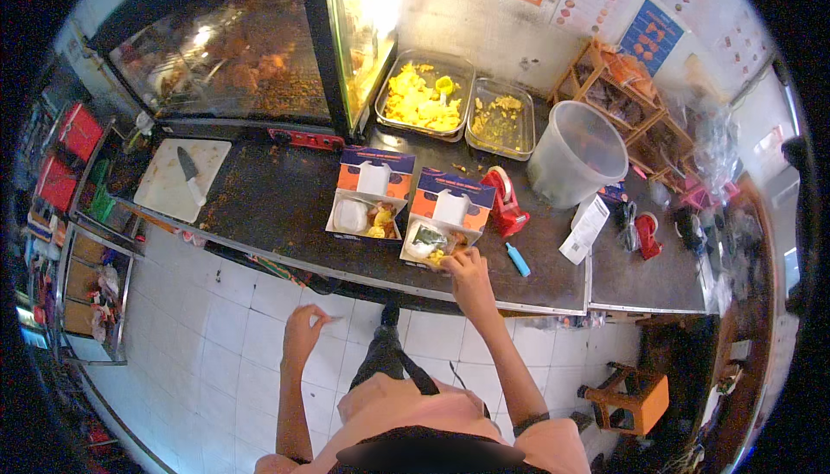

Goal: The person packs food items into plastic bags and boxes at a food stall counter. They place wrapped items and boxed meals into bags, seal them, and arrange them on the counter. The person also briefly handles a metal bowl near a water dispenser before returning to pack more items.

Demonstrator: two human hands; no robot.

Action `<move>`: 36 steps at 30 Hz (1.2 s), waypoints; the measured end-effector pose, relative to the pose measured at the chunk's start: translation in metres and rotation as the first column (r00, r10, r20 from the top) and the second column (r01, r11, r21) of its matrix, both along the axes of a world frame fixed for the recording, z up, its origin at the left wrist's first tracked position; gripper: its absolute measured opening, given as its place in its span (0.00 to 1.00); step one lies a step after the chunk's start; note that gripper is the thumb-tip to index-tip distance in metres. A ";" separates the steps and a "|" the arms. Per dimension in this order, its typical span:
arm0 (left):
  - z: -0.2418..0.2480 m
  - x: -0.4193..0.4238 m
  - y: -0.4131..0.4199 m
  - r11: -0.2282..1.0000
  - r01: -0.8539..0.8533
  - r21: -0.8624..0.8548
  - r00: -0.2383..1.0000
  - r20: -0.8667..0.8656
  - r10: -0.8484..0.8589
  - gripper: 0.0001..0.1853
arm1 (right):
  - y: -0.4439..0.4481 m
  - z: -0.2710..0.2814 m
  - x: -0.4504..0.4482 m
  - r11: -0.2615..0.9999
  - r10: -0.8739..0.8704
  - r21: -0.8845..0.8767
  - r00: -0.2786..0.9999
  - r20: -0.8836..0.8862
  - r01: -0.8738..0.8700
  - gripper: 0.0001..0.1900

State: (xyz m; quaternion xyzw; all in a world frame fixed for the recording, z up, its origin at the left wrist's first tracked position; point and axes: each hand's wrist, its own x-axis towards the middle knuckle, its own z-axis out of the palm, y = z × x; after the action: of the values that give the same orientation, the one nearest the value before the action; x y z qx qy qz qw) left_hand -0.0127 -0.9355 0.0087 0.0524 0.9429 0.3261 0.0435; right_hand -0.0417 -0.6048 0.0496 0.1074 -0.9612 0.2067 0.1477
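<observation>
Two open cardboard meal boxes stand side by side near the counter's front edge. The left meal box [374, 172] holds a white wrapped mound [350, 215] beside yellow and brown food [381, 220]. In the right meal box [447, 182], a clear packet with dark green on it [429, 238] lies over a white mound, next to yellow food. My right hand [472, 279] is at this box's front right corner, fingers bent over the edge; whether they grip anything is hidden. Over the floor, my left hand [303, 333] pinches a small, thin, pale piece [334, 320], too blurred to name.
Right of the boxes are a red tape dispenser [506, 205], a light-blue cutter-like tool [517, 259], a paper slip [585, 231] and a plastic tub [577, 156]. Behind stand glass food trays [425, 59] and a lit display cabinet [227, 53]. A knife [190, 169] rests on a cutting board [162, 182].
</observation>
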 end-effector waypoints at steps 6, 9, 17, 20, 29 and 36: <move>0.055 -0.094 0.016 0.985 0.141 0.101 0.986 -0.099 -0.131 0.04 | -0.017 -0.013 -0.063 0.965 0.068 0.230 0.964 0.259 -0.129 0.13; 0.065 -0.137 0.028 0.978 0.190 0.082 0.974 -0.144 -0.177 0.04 | -0.017 -0.016 -0.068 0.992 0.030 0.113 0.975 0.218 -0.056 0.14; 0.050 -0.220 0.057 0.950 0.308 0.052 0.951 -0.046 -0.306 0.06 | 0.055 -0.008 0.008 0.940 -0.182 -0.198 0.899 0.399 0.278 0.15; 0.039 -0.233 0.061 0.931 0.351 0.095 0.936 -0.041 -0.349 0.06 | 0.081 -0.014 0.056 0.904 -0.285 -0.180 0.861 0.420 0.387 0.13; 0.007 -0.231 0.071 0.965 0.143 -0.220 0.913 -0.346 -0.215 0.16 | 0.135 -0.050 0.150 0.737 -0.314 -0.236 0.631 0.709 0.633 0.12; -0.047 -0.157 0.039 0.960 0.135 -0.245 0.949 0.311 -0.054 0.11 | 0.105 -0.177 0.250 0.735 -0.215 0.013 0.215 0.953 0.678 0.18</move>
State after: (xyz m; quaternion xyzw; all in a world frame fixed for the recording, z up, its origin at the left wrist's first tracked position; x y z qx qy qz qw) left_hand -0.1694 -0.8966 -0.0381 0.0414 0.9565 0.1995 0.2087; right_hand 0.2081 -0.4995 -0.1275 -0.3501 -0.7915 0.3720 -0.3354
